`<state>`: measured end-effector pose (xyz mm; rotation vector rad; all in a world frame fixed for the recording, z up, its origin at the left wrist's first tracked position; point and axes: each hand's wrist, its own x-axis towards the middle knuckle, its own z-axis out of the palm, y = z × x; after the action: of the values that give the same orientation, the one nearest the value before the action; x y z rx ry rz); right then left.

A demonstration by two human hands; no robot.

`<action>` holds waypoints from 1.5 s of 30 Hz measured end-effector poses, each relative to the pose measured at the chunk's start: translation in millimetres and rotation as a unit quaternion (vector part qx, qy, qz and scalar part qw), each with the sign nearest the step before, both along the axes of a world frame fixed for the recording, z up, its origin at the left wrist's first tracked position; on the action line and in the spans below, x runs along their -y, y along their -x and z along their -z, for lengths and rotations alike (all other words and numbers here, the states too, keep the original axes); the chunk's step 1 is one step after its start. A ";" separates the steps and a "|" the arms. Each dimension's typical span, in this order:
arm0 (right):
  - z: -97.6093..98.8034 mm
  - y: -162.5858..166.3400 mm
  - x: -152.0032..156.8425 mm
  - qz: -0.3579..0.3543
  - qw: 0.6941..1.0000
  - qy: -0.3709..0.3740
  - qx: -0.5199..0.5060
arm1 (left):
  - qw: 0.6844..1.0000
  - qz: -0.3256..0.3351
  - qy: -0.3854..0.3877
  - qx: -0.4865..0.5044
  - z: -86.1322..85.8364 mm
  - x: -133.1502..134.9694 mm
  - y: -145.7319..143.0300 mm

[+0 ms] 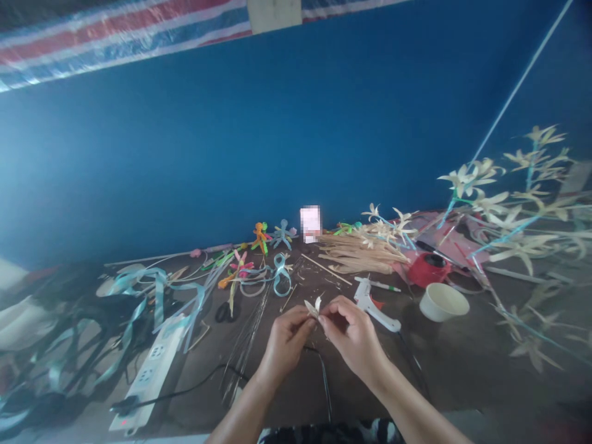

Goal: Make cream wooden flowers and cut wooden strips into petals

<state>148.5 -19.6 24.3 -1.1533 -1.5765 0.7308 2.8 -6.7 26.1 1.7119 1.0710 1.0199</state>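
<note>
My left hand and my right hand meet over the middle of the dark table. Between their fingertips is a small cream-white flower with pointed petals facing up. Both hands pinch it low down, so its base is hidden by the fingers. Just right of my right hand lies a white glue gun with an orange trigger. Thin wires lie to the left of my left hand, and a dark wire runs below the hands.
A white power strip with a black plug lies at the left, near pale blue ribbon. Scissors rest behind it. A cream cup, a red container and dried husk strips are at the right, beside tall flower stems.
</note>
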 end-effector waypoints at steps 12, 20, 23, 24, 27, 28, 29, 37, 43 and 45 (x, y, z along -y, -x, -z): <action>9.9 3.1 -2.0 0.000 1.000 0.019 0.005 | 0.998 -0.054 0.020 0.001 2.2 1.4 -3.9; 2.8 -2.1 0.4 -0.075 0.996 -0.023 -0.035 | 0.995 -0.041 0.059 0.068 7.0 -1.2 2.5; -0.2 -4.9 1.4 -0.102 0.994 -0.037 -0.030 | 0.989 -0.030 0.079 0.120 9.9 -1.5 5.3; -1.1 -5.8 1.5 -0.108 0.993 -0.043 -0.028 | 0.987 -0.024 0.087 0.133 9.7 -1.3 6.2; -3.4 -8.3 1.5 -0.131 0.990 -0.057 -0.017 | 0.983 0.009 0.104 0.151 5.1 -1.3 9.4; -4.1 -9.1 1.4 -0.142 0.988 -0.062 -0.013 | 0.983 0.024 0.102 0.151 2.7 -1.6 10.6; -4.8 -9.8 1.3 -0.152 0.986 -0.067 -0.010 | 0.983 0.039 0.099 0.148 0.1 -1.9 11.9; -12.3 -13.7 2.6 -0.179 0.982 -0.051 -0.017 | 0.985 0.116 0.076 0.102 -20.5 -2.7 15.9; -18.7 -15.8 2.3 -0.203 0.978 -0.046 -0.018 | 0.983 0.146 0.076 0.083 -27.1 -1.5 16.0; -19.9 -16.0 1.9 -0.210 0.976 -0.047 -0.018 | 0.982 0.150 0.073 0.082 -27.6 -1.6 16.9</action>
<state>164.5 -21.5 44.2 -0.7388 -1.8274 0.9320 -14.1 -5.1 53.6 1.5823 0.7361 0.8502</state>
